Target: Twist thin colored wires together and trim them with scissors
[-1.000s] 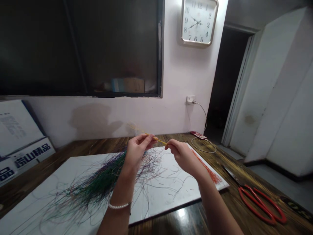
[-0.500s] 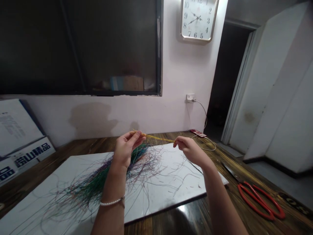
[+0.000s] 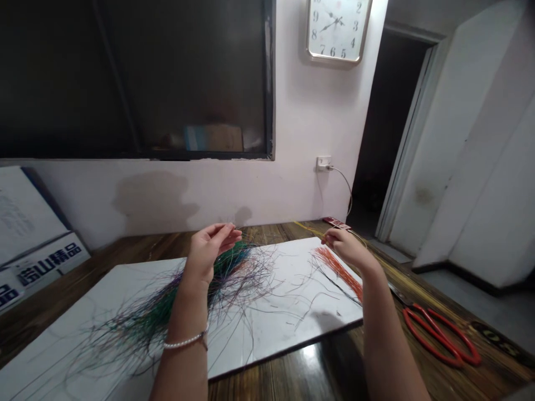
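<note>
My left hand [image 3: 212, 248] is raised over the white board, thumb and fingertips pinched together. A few fine wires stick out faintly at its fingertips. Below it lies a large tangled bundle of green, blue and purple wires [image 3: 167, 306]. My right hand [image 3: 345, 248] is closed around long yellow wires [image 3: 307, 227] above the board's right end. The yellow strands run out on both sides of this hand and on to the right over the table. Beneath the right hand lies a bunch of orange-red wires [image 3: 340, 272], beside a few dark ones.
The white board [image 3: 288, 328] rests on a dark wooden table [image 3: 267, 384], with loose strands scattered on it. Red-handled scissors [image 3: 441, 337] lie at the right. A red-and-white power strip [image 3: 336, 223] sits by the wall, and a printed box [image 3: 45, 262] stands at the left.
My right hand has moved right, and the yellow wires have left my left hand and gone with it. My left hand has shifted slightly left. The orange-red bunch now shows.
</note>
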### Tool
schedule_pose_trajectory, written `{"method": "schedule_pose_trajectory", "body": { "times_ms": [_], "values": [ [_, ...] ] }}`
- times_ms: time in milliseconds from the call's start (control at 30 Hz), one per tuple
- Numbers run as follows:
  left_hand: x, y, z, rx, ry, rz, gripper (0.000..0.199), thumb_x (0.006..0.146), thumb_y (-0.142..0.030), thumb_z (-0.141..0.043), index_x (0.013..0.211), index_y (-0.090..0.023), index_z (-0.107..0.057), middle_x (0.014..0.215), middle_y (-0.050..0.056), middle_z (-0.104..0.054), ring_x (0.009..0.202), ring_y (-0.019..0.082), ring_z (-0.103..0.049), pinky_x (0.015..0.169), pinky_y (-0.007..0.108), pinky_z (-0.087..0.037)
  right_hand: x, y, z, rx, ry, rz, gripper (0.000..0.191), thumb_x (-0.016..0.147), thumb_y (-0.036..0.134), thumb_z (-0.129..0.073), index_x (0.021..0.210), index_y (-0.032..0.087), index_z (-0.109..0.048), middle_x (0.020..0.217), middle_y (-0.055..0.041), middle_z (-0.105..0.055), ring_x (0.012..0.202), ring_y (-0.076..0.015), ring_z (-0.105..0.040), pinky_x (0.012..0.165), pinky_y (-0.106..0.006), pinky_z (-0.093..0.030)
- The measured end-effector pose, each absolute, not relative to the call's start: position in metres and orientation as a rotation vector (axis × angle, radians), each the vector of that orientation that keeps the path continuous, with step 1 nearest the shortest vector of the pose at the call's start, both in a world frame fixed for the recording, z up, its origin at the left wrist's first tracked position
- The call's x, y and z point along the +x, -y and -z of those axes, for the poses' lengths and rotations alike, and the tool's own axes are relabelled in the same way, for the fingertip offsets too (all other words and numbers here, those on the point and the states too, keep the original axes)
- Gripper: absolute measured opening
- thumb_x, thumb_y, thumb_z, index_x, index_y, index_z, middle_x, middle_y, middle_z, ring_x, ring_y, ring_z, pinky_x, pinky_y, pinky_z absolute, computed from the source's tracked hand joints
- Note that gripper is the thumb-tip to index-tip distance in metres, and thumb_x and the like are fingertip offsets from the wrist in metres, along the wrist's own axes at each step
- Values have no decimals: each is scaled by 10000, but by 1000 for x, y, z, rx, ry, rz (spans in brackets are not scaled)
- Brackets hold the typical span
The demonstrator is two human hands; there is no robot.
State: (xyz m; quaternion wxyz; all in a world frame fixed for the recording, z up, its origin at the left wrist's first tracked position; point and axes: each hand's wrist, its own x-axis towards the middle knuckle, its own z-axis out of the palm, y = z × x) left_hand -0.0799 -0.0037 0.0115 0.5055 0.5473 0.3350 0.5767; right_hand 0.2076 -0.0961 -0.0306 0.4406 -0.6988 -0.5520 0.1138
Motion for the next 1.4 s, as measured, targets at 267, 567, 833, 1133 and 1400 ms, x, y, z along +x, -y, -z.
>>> {"method": "schedule_pose_trajectory", "body": {
  "times_ms": [267, 567, 833, 1133, 1400],
  "values": [
    [-77, -6, -6, 1387, -879, -1405, 219, 616, -295, -756, 712, -115, -675, 649, 84, -703, 557, 140, -661, 511, 171, -493, 255, 96, 61, -2014, 1049, -471, 102, 847, 149, -493, 834, 123, -591, 595, 3, -544, 488, -96, -466, 516, -245, -379],
    [-74, -13, -2, 1412, -919, -1450, 125, 697, -228, -707, 701, -109, -670, 609, 58, -695, 529, 121, -652, 494, 149, -497, 295, 99, 93, -2128, 755, -721, 289, 905, 329, -521, 1117, 136, -554, 1033, -72, -608, 833, -152, -614, 715, -328, -536],
    [-79, -9, -5, 1411, -929, -1423, 60, 751, -198, -686, 722, -148, -668, 626, -7, -694, 566, 92, -648, 525, 134, -502, 302, 95, 103, -2110, 729, -791, 315, 903, 324, -525, 1160, 143, -537, 1089, -85, -594, 887, -170, -612, 752, -353, -535],
    [-81, -13, -8, 1416, -1014, -1516, 59, 655, -312, -687, 659, -271, -644, 725, -9, -711, 655, 166, -667, 543, 266, -541, 297, 100, 95, -2174, 812, -864, 315, 907, 326, -519, 1164, 144, -531, 1052, -72, -605, 845, -159, -619, 718, -338, -541],
    [-80, -12, -11, 1339, -994, -1548, 79, 597, -310, -717, 625, -283, -649, 735, 11, -699, 658, 180, -647, 527, 288, -530, 292, 96, 80, -2262, 1083, -808, 282, 889, 310, -549, 1116, 144, -569, 1126, -77, -589, 953, -192, -599, 801, -381, -522]
  ]
}}
